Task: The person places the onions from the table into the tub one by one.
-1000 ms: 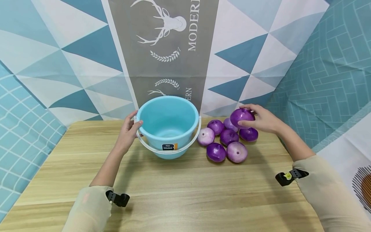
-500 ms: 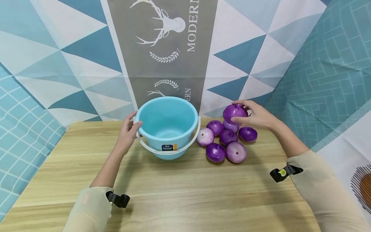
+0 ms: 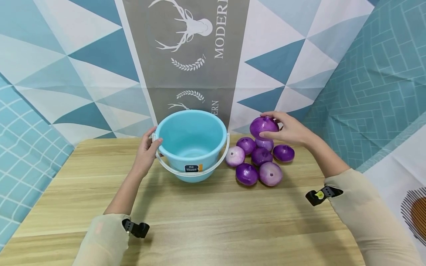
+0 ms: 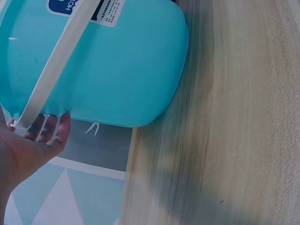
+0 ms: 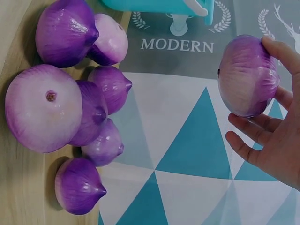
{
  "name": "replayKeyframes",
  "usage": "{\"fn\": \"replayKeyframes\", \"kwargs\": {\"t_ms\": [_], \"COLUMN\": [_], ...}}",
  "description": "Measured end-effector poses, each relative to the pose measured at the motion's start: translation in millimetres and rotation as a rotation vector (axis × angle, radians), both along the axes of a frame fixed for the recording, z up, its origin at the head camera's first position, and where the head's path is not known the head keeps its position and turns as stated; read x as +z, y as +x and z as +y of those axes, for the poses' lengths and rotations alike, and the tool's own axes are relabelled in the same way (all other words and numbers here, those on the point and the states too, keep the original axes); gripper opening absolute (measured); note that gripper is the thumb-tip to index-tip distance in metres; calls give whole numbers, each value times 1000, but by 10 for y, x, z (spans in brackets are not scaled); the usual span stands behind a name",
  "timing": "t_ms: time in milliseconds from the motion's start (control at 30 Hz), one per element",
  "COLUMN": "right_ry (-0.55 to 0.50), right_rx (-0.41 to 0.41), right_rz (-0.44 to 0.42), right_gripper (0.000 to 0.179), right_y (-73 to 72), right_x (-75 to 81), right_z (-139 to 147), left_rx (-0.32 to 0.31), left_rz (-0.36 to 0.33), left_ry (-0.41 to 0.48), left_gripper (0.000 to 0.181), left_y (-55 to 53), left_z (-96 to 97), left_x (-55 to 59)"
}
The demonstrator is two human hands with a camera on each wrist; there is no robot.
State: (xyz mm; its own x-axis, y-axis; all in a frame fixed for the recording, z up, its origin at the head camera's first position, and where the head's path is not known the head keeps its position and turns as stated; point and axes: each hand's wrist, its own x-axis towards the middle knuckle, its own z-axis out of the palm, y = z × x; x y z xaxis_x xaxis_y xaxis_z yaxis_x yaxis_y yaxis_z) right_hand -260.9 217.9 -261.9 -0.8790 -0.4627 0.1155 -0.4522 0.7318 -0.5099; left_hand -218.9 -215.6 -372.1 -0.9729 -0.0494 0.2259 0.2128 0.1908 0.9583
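A light blue bucket (image 3: pixel 191 162) with a white handle (image 3: pixel 217 164) stands upright on the table, its inside bare. My left hand (image 3: pixel 146 152) grips its left rim, thumb over the edge; in the left wrist view the fingers (image 4: pixel 60 133) lie along the outer wall by the handle's end. My right hand (image 3: pixel 288 128) holds a purple onion (image 3: pixel 261 126) above the others, clear of the table. The right wrist view shows this onion (image 5: pixel 246 77) pinched between thumb and fingers. Several more purple onions (image 3: pixel 261 157) lie grouped to the bucket's right, some with pale root ends up.
The wooden table (image 3: pixel 206 221) reaches toward me in front of the bucket. Behind it hangs a patterned cloth (image 3: pixel 273 55) with triangles and a deer print. At the right edge lies a round brown object (image 3: pixel 418 218) with dark stripes around it.
My right hand has carried the onion left and slightly up, toward the bucket, passing over the grouped onions. My left hand has stayed on the bucket's rim.
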Motion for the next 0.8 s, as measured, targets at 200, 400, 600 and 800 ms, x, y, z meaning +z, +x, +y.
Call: {"fn": "replayKeyframes", "kwargs": {"t_ms": [200,400,600,800], "right_ry": [3,-9,-29,-37], "right_rx": [4,14,32,39], "right_rz": [1,0,6,-6], "right_gripper": [67,67,68,68], "right_y": [14,9,3,-7], "right_x": [28,38,42,28], "right_z": [-58,-113,-165,-224], "left_rx": [2,-2,-1,-6], "left_rz": [-3,-6,-13,-10], "left_ry": [14,10,9,18], "left_gripper": [55,56,56,56], "left_y": [-6,-7,1,3], "left_z": [-3,-4,2,12], "left_x": [-6,-6,0,4]}}
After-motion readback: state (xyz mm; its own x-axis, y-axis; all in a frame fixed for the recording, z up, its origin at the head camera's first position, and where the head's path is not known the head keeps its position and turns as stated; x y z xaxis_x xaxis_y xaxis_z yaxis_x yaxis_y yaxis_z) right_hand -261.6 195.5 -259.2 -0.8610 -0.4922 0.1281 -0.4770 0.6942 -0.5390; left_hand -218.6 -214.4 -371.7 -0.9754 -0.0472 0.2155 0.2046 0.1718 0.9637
